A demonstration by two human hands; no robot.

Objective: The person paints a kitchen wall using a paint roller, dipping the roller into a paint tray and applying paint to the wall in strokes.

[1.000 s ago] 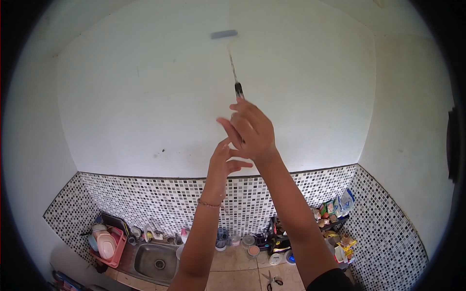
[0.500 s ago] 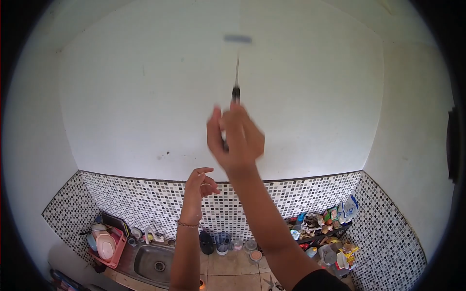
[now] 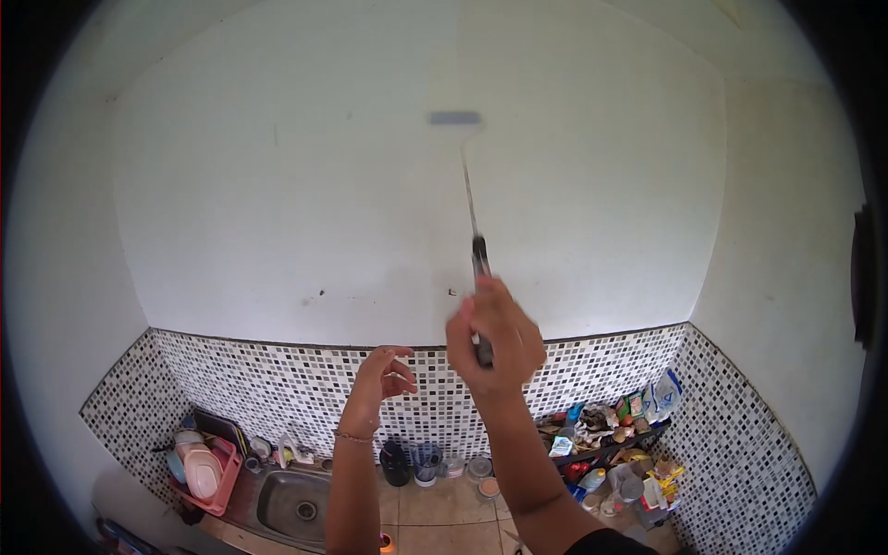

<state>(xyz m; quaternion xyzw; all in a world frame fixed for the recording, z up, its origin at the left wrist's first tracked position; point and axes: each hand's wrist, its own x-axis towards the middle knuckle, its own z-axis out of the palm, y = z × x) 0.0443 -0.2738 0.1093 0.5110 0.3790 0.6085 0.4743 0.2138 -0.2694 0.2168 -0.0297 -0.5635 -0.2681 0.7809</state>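
Note:
My right hand (image 3: 498,335) is closed around the black handle of a paint roller (image 3: 454,118). A thin metal rod runs up from the handle to the grey roller head, which is at the pale wall (image 3: 277,203); whether it touches cannot be made out. My left hand (image 3: 381,377), with a bracelet at the wrist, is raised in front of the mosaic tiles (image 3: 277,379). Its fingers are apart and slightly curled, and it holds nothing.
Below on the left are a steel sink (image 3: 294,504) and a pink dish rack (image 3: 222,476) with bowls. Jars and a black bottle (image 3: 394,464) stand along the counter (image 3: 425,509). At the right, a dark shelf (image 3: 606,450) holds packets and bottles.
My right hand and the roller have moved down, the hand also to the right. My left hand has dropped slightly.

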